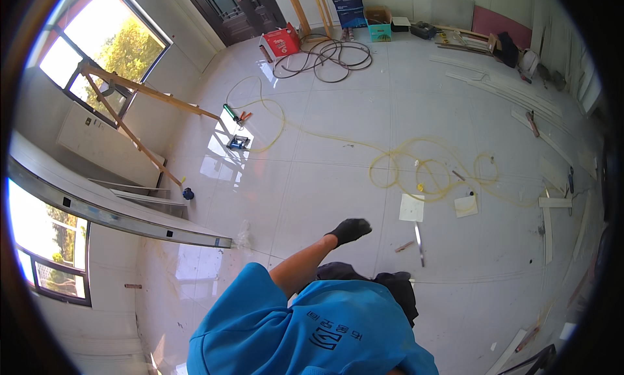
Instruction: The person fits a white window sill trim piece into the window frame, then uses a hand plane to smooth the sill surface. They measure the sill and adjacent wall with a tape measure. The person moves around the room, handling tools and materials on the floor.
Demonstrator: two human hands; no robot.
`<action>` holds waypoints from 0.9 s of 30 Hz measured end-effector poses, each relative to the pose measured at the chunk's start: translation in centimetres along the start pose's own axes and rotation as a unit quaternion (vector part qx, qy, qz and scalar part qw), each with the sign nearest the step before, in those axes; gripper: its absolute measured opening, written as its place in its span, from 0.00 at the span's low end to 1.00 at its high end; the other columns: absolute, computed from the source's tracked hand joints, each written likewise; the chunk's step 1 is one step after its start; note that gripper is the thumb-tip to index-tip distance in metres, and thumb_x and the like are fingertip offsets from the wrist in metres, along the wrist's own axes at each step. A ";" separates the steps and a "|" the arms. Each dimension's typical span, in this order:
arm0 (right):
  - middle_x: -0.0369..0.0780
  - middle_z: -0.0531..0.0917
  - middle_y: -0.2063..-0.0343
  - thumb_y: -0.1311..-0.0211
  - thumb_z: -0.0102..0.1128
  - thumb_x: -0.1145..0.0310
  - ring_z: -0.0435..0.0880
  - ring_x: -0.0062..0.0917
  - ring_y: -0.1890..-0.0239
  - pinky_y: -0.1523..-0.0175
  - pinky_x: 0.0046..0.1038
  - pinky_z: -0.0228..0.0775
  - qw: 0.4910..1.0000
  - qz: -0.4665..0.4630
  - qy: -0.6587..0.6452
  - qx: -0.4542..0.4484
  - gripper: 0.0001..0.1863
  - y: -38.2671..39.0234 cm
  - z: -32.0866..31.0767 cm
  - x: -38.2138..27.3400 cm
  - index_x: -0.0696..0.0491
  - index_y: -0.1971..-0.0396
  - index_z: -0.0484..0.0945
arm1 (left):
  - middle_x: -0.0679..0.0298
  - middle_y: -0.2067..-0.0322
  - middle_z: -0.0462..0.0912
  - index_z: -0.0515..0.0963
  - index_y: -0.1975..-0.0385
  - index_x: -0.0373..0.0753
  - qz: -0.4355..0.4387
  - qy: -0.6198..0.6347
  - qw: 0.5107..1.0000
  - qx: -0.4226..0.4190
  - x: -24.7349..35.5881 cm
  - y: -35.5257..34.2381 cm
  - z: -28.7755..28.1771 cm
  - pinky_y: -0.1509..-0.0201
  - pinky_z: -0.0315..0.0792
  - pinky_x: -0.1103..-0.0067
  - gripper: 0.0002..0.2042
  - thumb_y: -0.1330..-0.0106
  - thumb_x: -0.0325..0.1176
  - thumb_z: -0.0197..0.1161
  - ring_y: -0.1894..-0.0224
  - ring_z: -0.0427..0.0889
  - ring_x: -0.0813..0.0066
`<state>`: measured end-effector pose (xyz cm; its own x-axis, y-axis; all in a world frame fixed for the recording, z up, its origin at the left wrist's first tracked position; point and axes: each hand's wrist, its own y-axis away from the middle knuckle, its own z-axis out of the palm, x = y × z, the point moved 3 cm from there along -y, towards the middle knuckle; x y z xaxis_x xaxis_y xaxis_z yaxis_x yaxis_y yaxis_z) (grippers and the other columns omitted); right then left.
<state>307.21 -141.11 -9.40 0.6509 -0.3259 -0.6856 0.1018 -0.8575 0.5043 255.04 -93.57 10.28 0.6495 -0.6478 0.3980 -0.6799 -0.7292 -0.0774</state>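
My left hand (350, 232), in a dark glove, reaches out in front of my body over the pale tiled floor (325, 180). Its fingers merge into one dark shape, so I cannot make out whether they are closed or hold anything. No object shows touching it. A blue short sleeve (237, 310) covers the upper part of that arm. My right hand is out of sight; only the right side of my blue shirt (351, 316) shows at the lower edge. Dark clothing or shoes (398, 294) show just beyond the shirt.
A long metal rail (130, 215) juts in from the left. Wooden legs (140, 89) stand by the window. A thin yellow hose (383, 173) loops over the floor near white square pieces (411, 208). Farther off lie a dark coiled hose (318, 61) and a red box (282, 42).
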 end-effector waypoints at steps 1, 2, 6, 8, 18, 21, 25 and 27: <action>0.35 0.85 0.67 0.38 0.63 0.58 0.83 0.23 0.66 0.65 0.32 0.74 1.000 0.012 0.007 -0.028 0.14 -0.1 -5.7 0.6 0.48 0.55 0.81 | 0.61 0.62 0.83 0.78 0.58 0.44 -0.127 0.066 0.987 -0.077 0.3 1.7 3.6 0.59 0.79 0.71 0.08 0.33 0.34 0.56 0.60 0.83 0.62; 0.34 0.85 0.67 0.38 0.63 0.56 0.82 0.23 0.67 0.66 0.32 0.72 0.995 -0.044 -0.086 0.016 0.15 -5.0 -8.1 2.8 0.46 0.55 0.80 | 0.63 0.65 0.81 0.78 0.61 0.46 -0.037 -0.090 0.989 -0.114 1.2 -0.1 4.6 0.62 0.79 0.71 0.06 0.34 0.33 0.55 0.62 0.83 0.64; 0.32 0.83 0.64 0.33 0.57 0.50 0.81 0.22 0.65 0.64 0.32 0.70 0.918 0.188 -0.278 0.209 0.18 -17.9 -35.3 -7.8 0.45 0.51 0.78 | 0.61 0.71 0.84 0.81 0.68 0.46 -0.180 -0.025 0.965 -0.191 1.5 4.5 11.2 0.61 0.78 0.68 0.14 0.26 0.42 0.49 0.66 0.84 0.62; 0.31 0.83 0.61 0.30 0.55 0.52 0.80 0.17 0.59 0.62 0.24 0.66 0.909 0.137 -0.310 0.245 0.16 -23.6 -44.6 -11.2 0.47 0.53 0.79 | 0.58 0.71 0.86 0.84 0.74 0.41 -0.415 0.137 0.863 -0.254 2.7 5.5 12.6 0.61 0.76 0.63 0.23 0.31 0.53 0.51 0.67 0.85 0.61; 0.48 0.85 0.62 0.31 0.55 0.62 0.84 0.45 0.59 0.54 0.40 0.77 0.965 0.060 -0.017 0.254 0.13 -32.3 -61.8 -15.4 0.55 0.56 0.81 | 0.67 0.80 0.81 0.82 0.77 0.44 -0.544 0.415 0.683 -0.256 0.3 -24.9 18.8 0.76 0.69 0.75 0.17 0.37 0.51 0.65 0.79 0.75 0.74; 0.46 0.84 0.62 0.34 0.55 0.66 0.84 0.43 0.58 0.53 0.40 0.77 0.952 0.048 0.073 0.294 0.09 -26.9 -57.9 -2.6 0.53 0.62 0.81 | 0.62 0.75 0.83 0.81 0.73 0.40 -0.347 0.374 0.838 -0.193 -1.7 -49.1 15.0 0.68 0.74 0.72 0.13 0.33 0.42 0.59 0.73 0.81 0.70; 0.41 0.83 0.70 0.35 0.55 0.63 0.83 0.33 0.68 0.63 0.36 0.76 0.849 0.395 -0.266 0.230 0.10 -19.3 -53.7 8.1 0.52 0.68 0.80 | 0.65 0.63 0.86 0.82 0.55 0.40 -0.254 0.428 0.863 -0.088 1.5 -78.5 7.9 0.59 0.73 0.77 0.13 0.29 0.39 0.56 0.63 0.82 0.77; 0.37 0.81 0.74 0.35 0.55 0.58 0.79 0.26 0.74 0.69 0.32 0.73 0.713 0.516 -0.435 0.187 0.12 -18.6 -56.0 8.4 0.52 0.70 0.80 | 0.68 0.62 0.87 0.81 0.52 0.41 -0.246 0.418 0.873 -0.051 5.2 -88.7 4.1 0.59 0.72 0.80 0.14 0.29 0.41 0.56 0.62 0.81 0.80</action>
<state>352.85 -105.62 4.88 -0.4973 -0.8446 -0.1981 -0.4075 0.0258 0.9128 320.12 -33.18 15.50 0.4258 0.1565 0.8912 -0.4429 -0.8228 0.3561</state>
